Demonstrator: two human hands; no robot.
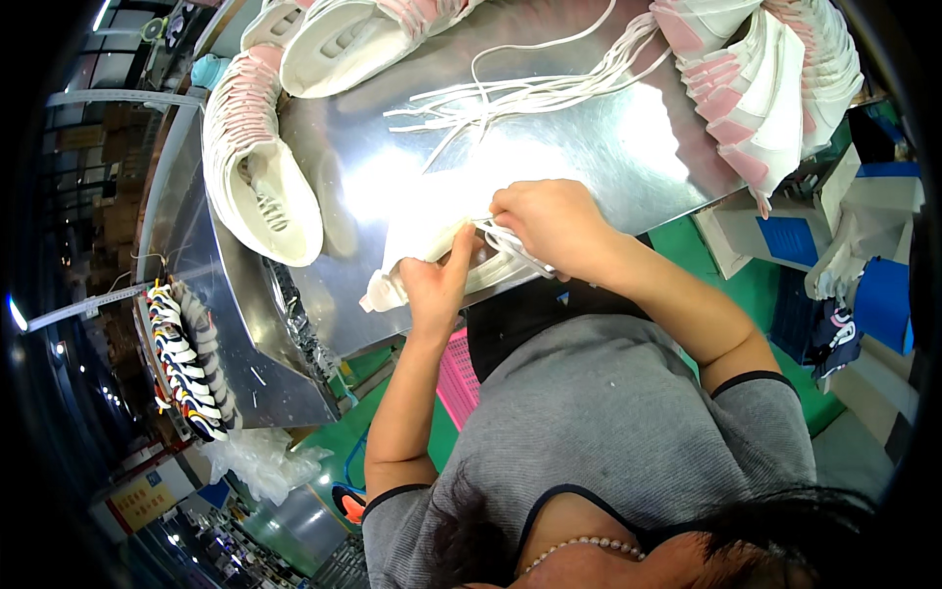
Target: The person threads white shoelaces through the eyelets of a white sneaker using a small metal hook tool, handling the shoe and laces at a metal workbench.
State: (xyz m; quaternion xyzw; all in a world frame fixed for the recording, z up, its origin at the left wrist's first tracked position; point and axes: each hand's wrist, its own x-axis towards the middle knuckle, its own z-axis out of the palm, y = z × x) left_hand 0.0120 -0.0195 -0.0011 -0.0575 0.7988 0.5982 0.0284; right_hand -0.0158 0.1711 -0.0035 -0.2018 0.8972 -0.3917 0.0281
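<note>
At the near edge of the metal table lies a white shoe upper (422, 236), washed out in part by glare. My left hand (437, 285) grips its side, the thumb pressed near the eyelet area. With thumb and fingertips pinched together, my right hand (554, 221) holds a white shoelace (505, 239) just above the upper. Loops of that lace hang between both hands. Whether its tip is in an eyelet is too small to tell. Farther away, a loose bundle of white shoelaces (530, 96) is spread over the tabletop.
Nested white-and-pink shoe uppers (257, 177) stand at the left, with another stack (765, 93) at the far right. A metal table (677, 191) carries them. Striped dark shoe parts (184, 363) line a lower surface at left. A pink basket (457, 378) sits below the table.
</note>
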